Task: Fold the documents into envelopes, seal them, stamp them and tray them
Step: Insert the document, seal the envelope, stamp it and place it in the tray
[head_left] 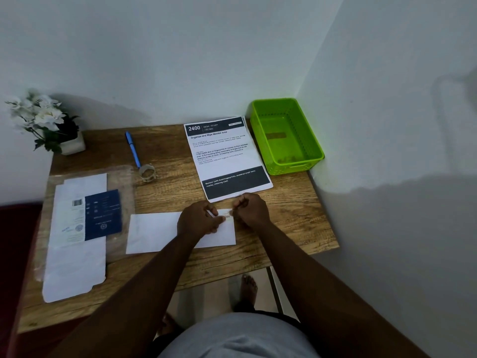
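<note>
A white envelope [154, 232] lies flat near the front of the wooden desk [289, 215]. My left hand [200, 219] rests on its upper right part, fingers pressing down beside a small pale stamp [227, 215]. My right hand [251, 209] is curled at the envelope's top right corner and pinches the stamp's edge. A printed document [224, 156] with a dark header and footer lies behind the hands. The green plastic tray [311, 140] stands in the back right corner against the wall.
A blue pen [133, 148] and a small tape roll [147, 172] lie at the back middle. On the left lies a clear sleeve with white sheets [74, 254] and a dark blue booklet [103, 214]. White flowers in a pot [46, 122] stand back left.
</note>
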